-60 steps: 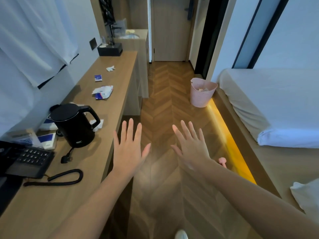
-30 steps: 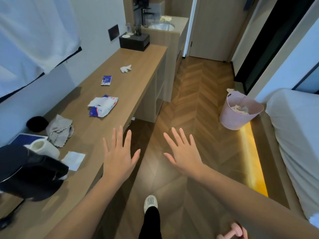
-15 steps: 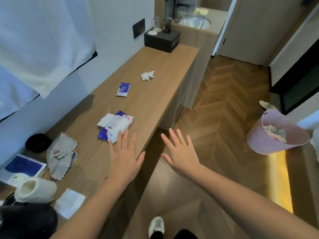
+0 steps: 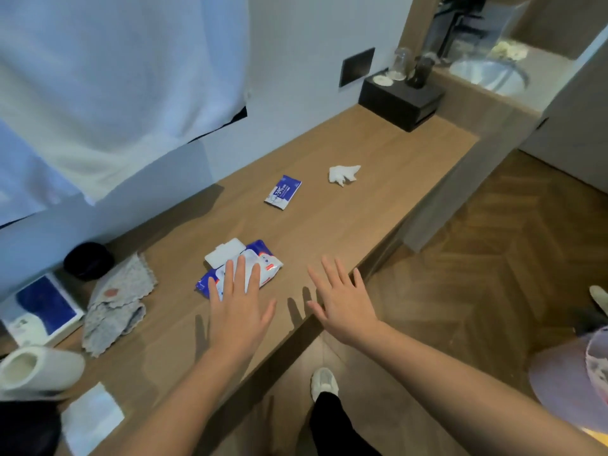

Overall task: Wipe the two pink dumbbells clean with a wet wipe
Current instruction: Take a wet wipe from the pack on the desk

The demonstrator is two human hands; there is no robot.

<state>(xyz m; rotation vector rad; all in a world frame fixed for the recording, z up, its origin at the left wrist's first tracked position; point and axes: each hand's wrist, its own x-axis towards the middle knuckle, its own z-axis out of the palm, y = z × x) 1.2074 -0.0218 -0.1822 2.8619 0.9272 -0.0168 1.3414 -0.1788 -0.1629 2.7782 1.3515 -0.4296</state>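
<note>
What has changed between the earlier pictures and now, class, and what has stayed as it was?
The person has walked along the counter, and the view now looks down on it. The left hand has come over the wipes pack; the right hand hovers above the counter's edge. The dumbbell seen earlier is out of view. Both hands stay open and empty; pack, sachet and crumpled tissue lie unmoved.

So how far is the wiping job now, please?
Nothing looks done yet: neither dumbbell is in view and no wipe is in either hand. In hand: the left hand, fingers spread, is over the wet wipe pack on the wooden counter, whose white lid flap stands open; the right hand hovers empty beside it. Left: pull out a wipe, fetch the dumbbells, wipe both.
</note>
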